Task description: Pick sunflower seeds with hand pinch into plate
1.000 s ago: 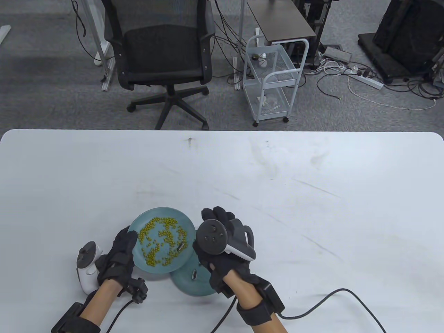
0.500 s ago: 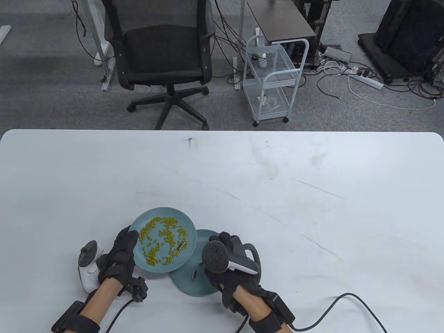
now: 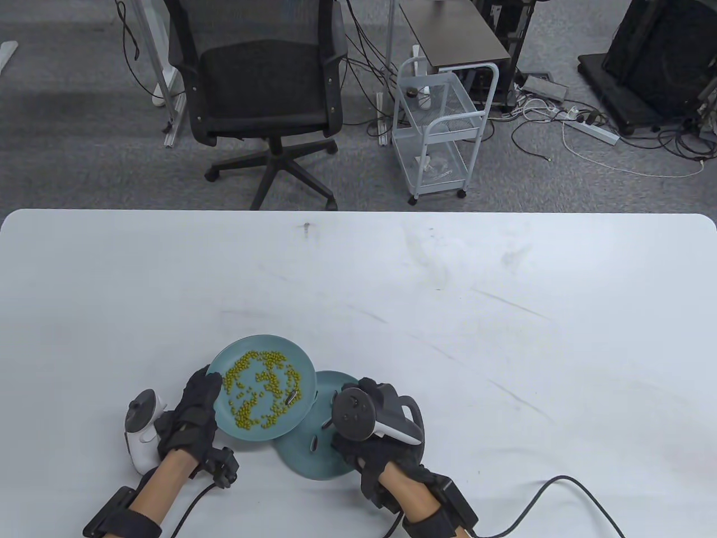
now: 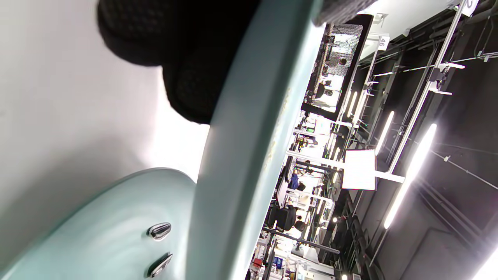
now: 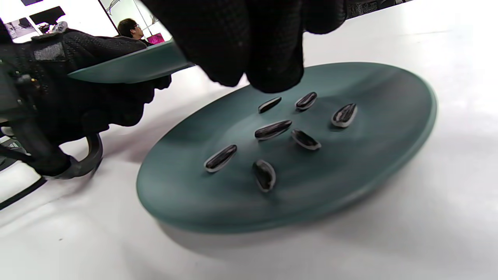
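Left hand [image 3: 190, 412] grips the rim of the raised teal plate [image 3: 246, 347], smooth and glossy, scattered with small round green beans [image 3: 257, 392] and one dark seed [image 3: 292, 398]. Right hand [image 3: 372, 443] hovers over the lower plate [image 5: 389, 128], fingertips [image 5: 272, 74] bunched (whether anything is pinched, I cannot tell). Seven striped, pointed sunflower seeds [image 5: 273, 129] lie there. The white table [image 3: 504, 314] stretches wide to the right.
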A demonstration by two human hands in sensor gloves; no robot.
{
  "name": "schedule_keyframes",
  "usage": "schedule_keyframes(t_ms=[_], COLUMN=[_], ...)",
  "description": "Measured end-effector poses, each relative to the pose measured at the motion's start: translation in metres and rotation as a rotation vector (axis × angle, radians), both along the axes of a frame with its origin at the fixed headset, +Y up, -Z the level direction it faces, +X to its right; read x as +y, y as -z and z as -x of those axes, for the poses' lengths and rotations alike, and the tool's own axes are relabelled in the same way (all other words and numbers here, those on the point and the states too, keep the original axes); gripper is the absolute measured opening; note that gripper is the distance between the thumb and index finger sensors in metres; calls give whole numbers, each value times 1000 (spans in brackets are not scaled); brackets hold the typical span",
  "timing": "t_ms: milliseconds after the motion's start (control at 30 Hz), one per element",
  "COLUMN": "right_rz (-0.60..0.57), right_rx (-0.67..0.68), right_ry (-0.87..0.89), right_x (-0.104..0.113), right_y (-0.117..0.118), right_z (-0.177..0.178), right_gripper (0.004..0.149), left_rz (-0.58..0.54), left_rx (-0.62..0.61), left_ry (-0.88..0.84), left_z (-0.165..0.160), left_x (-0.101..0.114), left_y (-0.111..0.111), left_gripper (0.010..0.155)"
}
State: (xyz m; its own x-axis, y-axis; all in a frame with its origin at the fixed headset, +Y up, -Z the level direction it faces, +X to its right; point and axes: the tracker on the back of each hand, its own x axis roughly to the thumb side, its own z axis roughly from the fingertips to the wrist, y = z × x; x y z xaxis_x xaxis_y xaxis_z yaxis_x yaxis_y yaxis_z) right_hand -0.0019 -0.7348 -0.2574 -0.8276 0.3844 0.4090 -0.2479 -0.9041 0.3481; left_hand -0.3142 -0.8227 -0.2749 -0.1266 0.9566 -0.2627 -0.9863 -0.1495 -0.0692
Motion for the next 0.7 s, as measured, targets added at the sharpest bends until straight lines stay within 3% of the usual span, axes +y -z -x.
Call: schedule_keyframes(t_ms=[700], right_rz=[-13], right_rx=[-53], right_ry=[64], right_x=[5], right_y=[3], right_z=[-10], right_gripper=[34], left_rz=[-21], left_rx=[25], left_ry=[-15], left_z=[1], left_x=[2], left_y=[-4], left_gripper=[52])
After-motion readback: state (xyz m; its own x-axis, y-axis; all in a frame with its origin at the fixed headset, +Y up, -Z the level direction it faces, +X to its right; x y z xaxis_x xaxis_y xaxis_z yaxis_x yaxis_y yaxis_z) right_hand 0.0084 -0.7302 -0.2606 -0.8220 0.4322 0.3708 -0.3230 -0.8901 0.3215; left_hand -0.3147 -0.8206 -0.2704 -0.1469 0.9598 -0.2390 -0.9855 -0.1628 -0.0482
